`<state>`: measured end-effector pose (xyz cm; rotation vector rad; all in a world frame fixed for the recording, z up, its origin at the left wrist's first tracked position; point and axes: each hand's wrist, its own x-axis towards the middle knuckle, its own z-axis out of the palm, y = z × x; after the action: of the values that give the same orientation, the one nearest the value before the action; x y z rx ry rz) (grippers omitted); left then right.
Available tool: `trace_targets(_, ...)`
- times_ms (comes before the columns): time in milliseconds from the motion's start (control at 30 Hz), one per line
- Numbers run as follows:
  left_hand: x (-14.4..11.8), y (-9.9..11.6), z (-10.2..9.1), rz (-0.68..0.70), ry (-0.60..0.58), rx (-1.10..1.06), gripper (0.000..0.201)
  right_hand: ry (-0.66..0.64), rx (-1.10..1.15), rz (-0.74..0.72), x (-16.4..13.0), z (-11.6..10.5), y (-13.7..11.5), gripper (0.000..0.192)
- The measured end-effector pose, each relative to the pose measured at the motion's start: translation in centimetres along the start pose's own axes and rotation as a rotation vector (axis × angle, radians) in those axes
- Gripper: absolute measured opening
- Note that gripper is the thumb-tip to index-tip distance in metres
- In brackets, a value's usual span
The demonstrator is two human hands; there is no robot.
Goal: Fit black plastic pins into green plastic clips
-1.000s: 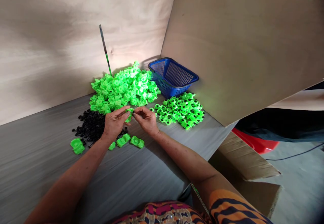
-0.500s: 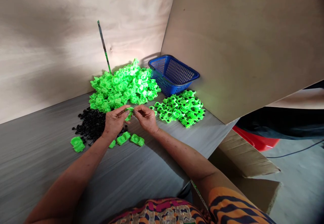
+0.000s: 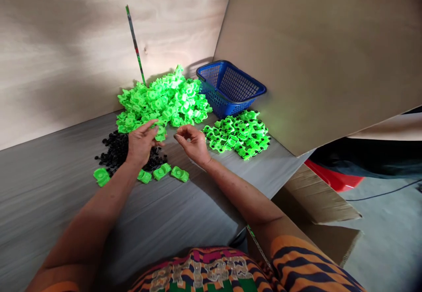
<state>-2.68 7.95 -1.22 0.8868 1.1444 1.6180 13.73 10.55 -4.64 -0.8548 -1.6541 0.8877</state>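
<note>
My left hand (image 3: 141, 141) is closed on a green plastic toy car body (image 3: 160, 132), held between thumb and fingers. To its right, my right hand (image 3: 194, 146) is apart from the car body, thumb and fingertips drawn into a pinch; whatever may be in it is too small to make out. Black wheel pieces (image 3: 115, 151) lie heaped under and beside my left hand. Nearer to me are several loose green car bodies (image 3: 180, 174). A big pile of green car bodies (image 3: 165, 100) rises behind my hands. Right of my right hand lie green cars with black wheels (image 3: 242, 134).
A blue plastic basket (image 3: 231, 100) stands at the back right by the wooden side panel (image 3: 313, 63). A thin striped stick (image 3: 135, 43) rises behind the big pile. Open cardboard boxes (image 3: 323, 199) and a red object (image 3: 332, 177) are past the table's right edge.
My hands have come apart: the left has drawn left with the green car body, and the right has let go of it. The camera view has tilted slightly downward.
</note>
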Motion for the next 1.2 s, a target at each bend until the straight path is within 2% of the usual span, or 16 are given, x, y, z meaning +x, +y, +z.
trace_targets(67,1.1,-0.2,-1.0,-0.039,0.06,-0.06,0.051,-0.122,-0.162,0.002,-0.2,0.3,0.7,0.01)
trace_targets(133,1.8,-0.5,-1.8,-0.093,0.078,-0.084,0.046,-0.312,-0.311,-0.053,-0.4,0.8,1.3,0.008)
trace_targets(200,2.1,-0.7,-2.2,-0.138,0.055,-0.084,0.044,-0.458,-0.431,-0.144,-0.5,1.4,1.6,0.013)
trace_targets(267,2.1,-0.8,-2.3,-0.16,0.014,-0.076,0.046,-0.539,-0.522,-0.204,-0.6,1.9,1.7,0.018)
trace_targets(367,1.9,-0.8,-2.2,-0.18,-0.033,-0.067,0.047,-0.61,-0.619,-0.205,-0.4,2.3,1.7,0.02)
trace_targets(667,1.5,-1.3,-1.8,-0.222,-0.09,-0.084,0.048,-0.67,-0.734,-0.152,-0.5,2.1,0.1,0.018)
trace_targets(867,1.5,-1.4,-1.8,-0.212,-0.064,-0.107,0.045,-0.632,-0.664,-0.123,-0.5,1.9,0.5,0.016)
trace_targets(933,1.5,-1.4,-1.9,-0.204,-0.066,-0.109,0.045,-0.588,-0.516,-0.066,-0.3,1.4,1.1,0.016)
trace_targets(1100,1.3,-1.1,-1.7,-0.189,-0.103,-0.083,0.051,-0.398,0.061,0.163,0.3,0.0,1.1,0.013)
trace_targets(1200,1.0,-1.1,-1.3,-0.17,-0.141,-0.042,0.057,-0.221,0.224,0.184,0.3,-0.1,0.2,0.02)
